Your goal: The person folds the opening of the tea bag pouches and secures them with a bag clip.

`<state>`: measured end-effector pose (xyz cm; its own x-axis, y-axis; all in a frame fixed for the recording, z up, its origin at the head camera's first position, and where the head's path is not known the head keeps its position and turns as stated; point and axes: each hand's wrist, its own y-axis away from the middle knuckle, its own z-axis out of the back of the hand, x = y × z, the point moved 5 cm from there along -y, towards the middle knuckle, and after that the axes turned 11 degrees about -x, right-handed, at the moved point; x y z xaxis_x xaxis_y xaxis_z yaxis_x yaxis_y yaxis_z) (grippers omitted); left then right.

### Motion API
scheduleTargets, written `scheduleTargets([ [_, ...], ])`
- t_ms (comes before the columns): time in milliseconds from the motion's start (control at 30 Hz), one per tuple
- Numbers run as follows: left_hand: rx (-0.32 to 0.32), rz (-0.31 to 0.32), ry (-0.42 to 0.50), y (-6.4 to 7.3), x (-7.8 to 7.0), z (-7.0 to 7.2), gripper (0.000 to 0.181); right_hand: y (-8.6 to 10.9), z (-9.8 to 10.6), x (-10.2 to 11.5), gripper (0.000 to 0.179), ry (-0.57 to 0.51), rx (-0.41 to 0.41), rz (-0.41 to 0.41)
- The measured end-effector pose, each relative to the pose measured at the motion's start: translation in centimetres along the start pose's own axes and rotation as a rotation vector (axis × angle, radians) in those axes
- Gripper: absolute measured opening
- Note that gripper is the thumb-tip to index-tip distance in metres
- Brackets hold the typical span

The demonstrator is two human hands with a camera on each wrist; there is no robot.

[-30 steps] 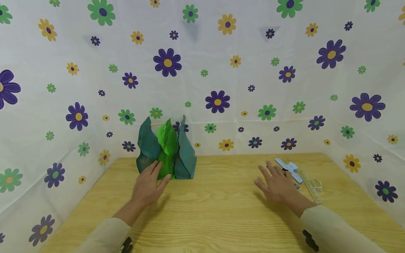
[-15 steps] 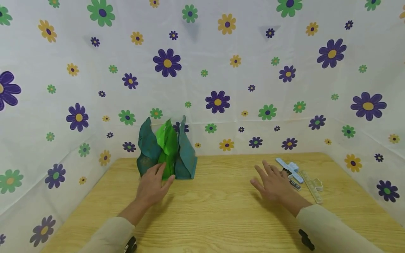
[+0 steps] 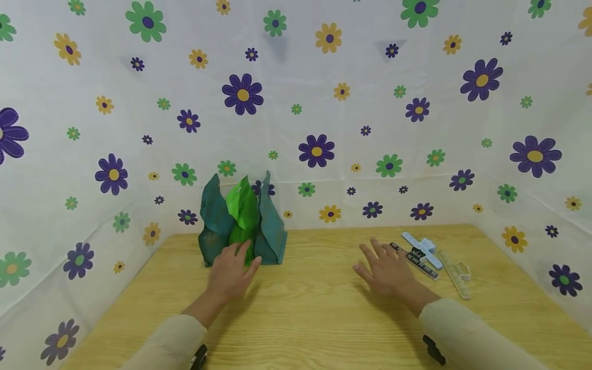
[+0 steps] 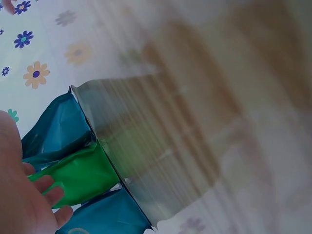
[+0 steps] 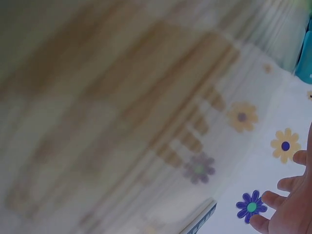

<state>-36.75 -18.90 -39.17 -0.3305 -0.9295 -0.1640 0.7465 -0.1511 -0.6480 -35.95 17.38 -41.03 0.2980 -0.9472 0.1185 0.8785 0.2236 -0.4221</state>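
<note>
Three foil bags stand upright in a row at the back left: a teal bag (image 3: 215,213), a bright green bag (image 3: 245,208) and another teal bag (image 3: 272,228). My left hand (image 3: 228,272) is in front of the green bag with fingers spread, its fingertips overlapping that bag's lower part in the head view. In the left wrist view the fingers reach across the green bag (image 4: 83,178). On the right, my right hand (image 3: 387,271) has fingers spread and holds nothing. Just beyond it lies a black clip (image 3: 425,267) with a piano-key pattern.
A light blue clip (image 3: 435,258) and a cream clip (image 3: 454,275) lie beside the black one on the wood-grain table (image 3: 314,318). A white flowered cloth (image 3: 342,118) closes off the back and both sides.
My left hand has shifted slightly right, across the front of the bags. My right hand has moved left, uncovering the black clip. The bags and clips stay put.
</note>
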Motion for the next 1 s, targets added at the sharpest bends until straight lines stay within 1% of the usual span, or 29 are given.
scheduleTargets([
  [167,0.006,0.013,-0.019,-0.4,-0.1,-0.3,0.060,-0.7,-0.2,1.7,0.063,-0.030,0.013,0.016],
  [433,0.026,0.039,-0.044,-0.7,-0.3,-0.8,0.059,-1.3,-0.7,4.3,0.064,0.005,0.048,0.054],
  [567,0.002,0.034,-0.062,-1.1,-0.5,-1.0,0.058,-1.7,-1.0,5.3,0.064,-0.002,0.041,0.059],
  [667,-0.008,0.048,-0.064,-1.4,-0.7,-1.1,0.057,-2.0,-1.3,5.8,0.065,0.005,0.044,0.066],
  [833,0.024,0.085,-0.069,-1.5,-0.8,-1.5,0.057,-2.1,-1.7,6.6,0.067,0.011,0.059,0.086],
  [1000,0.054,0.091,-0.089,-1.5,-0.7,-1.9,0.058,-2.2,-1.9,7.1,0.067,0.014,0.055,0.092],
])
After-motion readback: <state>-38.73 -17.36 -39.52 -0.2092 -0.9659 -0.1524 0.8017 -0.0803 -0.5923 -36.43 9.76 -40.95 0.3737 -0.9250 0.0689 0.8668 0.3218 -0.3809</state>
